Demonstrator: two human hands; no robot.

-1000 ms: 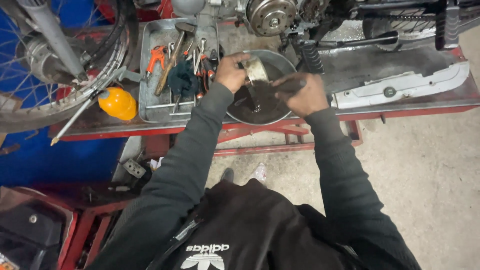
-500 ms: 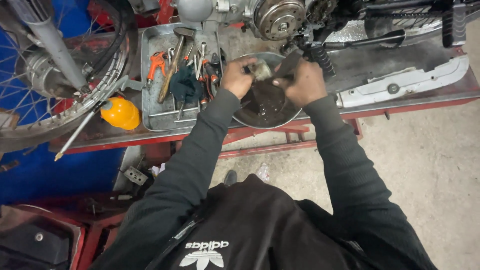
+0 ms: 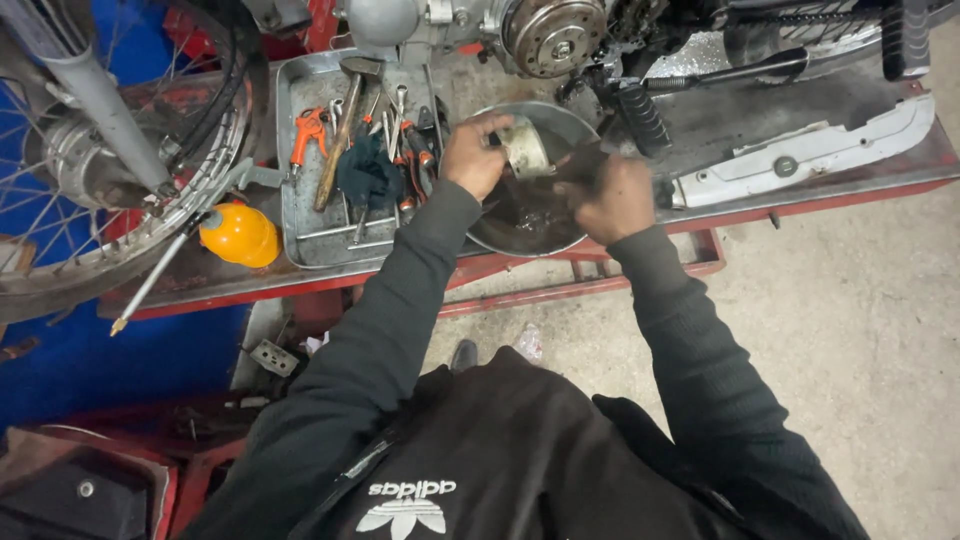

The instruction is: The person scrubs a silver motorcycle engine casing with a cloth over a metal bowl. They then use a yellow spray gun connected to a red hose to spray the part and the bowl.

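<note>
Nearest to the camera are the person's dark sleeves and a black top with a white printed mark on the chest. Beyond them, the left hand [image 3: 472,155] is closed around a small pale cylindrical part [image 3: 525,148], and it holds this part above the round metal basin [image 3: 575,235]. The right hand [image 3: 612,195] is just beside it, to the right, closed on a dark tool [image 3: 585,163] whose end meets the part. The tool is blurred, so I cannot say surely if it is a brush or a scraper.

To do this step well, I judge that the part should stay low over the basin, so that drips fall inside, and the left hand should turn it slowly while the right hand works around it.

Left of the left hand a grey metal tray [image 3: 290,225] lies on the red worktop [image 3: 620,285], full of tools: a hammer [image 3: 340,125], orange-handled pliers [image 3: 308,130] and a dark rag [image 3: 368,172]. Further left, an orange rounded container [image 3: 240,235] stands near a spoked wheel [image 3: 100,180].

Right of the right hand lies a long white cover [image 3: 810,150]. Beyond both hands is the motorcycle engine [image 3: 552,35].

I see no packages or signs on the worktop.
</note>
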